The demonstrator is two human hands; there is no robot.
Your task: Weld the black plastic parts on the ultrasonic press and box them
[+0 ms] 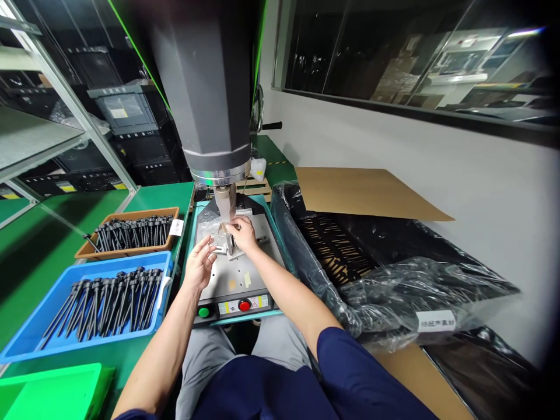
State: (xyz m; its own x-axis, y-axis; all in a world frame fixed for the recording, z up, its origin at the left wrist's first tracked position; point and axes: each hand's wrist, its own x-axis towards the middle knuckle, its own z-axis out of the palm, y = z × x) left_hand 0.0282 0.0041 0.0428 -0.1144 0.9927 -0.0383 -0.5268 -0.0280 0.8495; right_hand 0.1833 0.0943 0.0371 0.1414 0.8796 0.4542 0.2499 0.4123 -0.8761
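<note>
Under the tall grey machine head [214,87], a metal fixture [236,254] is mounted on the grey machine base [225,281]. My right hand [245,235] reaches to the fixture, its fingers closed around something small right beside the metal horn [225,201]. What they hold is hidden. My left hand [200,265] hovers at the fixture's left side, palm turned inward, fingers loosely bent and apart, with nothing visible in them. Clear plastic sheeting [207,224] lies behind it.
On the left stand an orange tray [131,253] and a blue tray [94,344] of black rod-like parts, and a green tray [52,391]. A green button [203,312] and red button [244,305] face me. A plastic-lined box [306,274] of black parts is at right.
</note>
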